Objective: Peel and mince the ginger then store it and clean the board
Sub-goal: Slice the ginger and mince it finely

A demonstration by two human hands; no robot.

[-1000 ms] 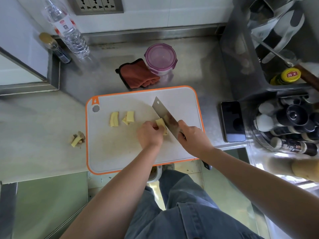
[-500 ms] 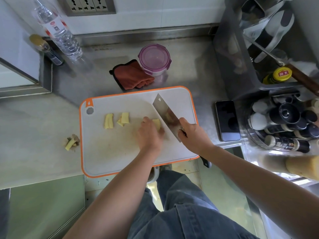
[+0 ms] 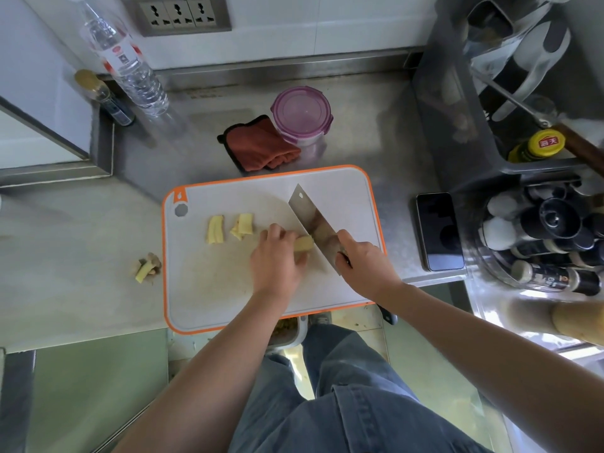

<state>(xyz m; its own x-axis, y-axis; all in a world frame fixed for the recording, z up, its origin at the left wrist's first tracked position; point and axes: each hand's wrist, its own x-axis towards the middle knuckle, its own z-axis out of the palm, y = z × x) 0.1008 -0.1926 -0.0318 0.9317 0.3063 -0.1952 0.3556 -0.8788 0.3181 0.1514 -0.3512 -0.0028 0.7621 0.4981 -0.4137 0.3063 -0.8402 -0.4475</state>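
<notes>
A grey cutting board (image 3: 228,289) with an orange rim lies on the counter. My left hand (image 3: 277,259) holds a peeled ginger piece (image 3: 302,244) down on the board. My right hand (image 3: 366,266) grips the handle of a cleaver (image 3: 310,220), whose blade rests against the right side of that piece. Two cut ginger slices (image 3: 216,229) (image 3: 243,225) lie to the left on the board. Ginger peel scraps (image 3: 147,267) sit on the counter left of the board. A purple-lidded storage container (image 3: 302,114) stands behind the board.
A red-brown cloth (image 3: 261,148) lies beside the container. A phone (image 3: 439,230) lies right of the board. A water bottle (image 3: 127,60) and a small bottle (image 3: 104,98) stand at the back left. A grey utensil rack (image 3: 457,103) and spice jars (image 3: 549,237) crowd the right.
The cleaver blade has lifted and come back down against the ginger in a slicing stroke. My left hand has stayed on the piece. The head view has shifted slightly.
</notes>
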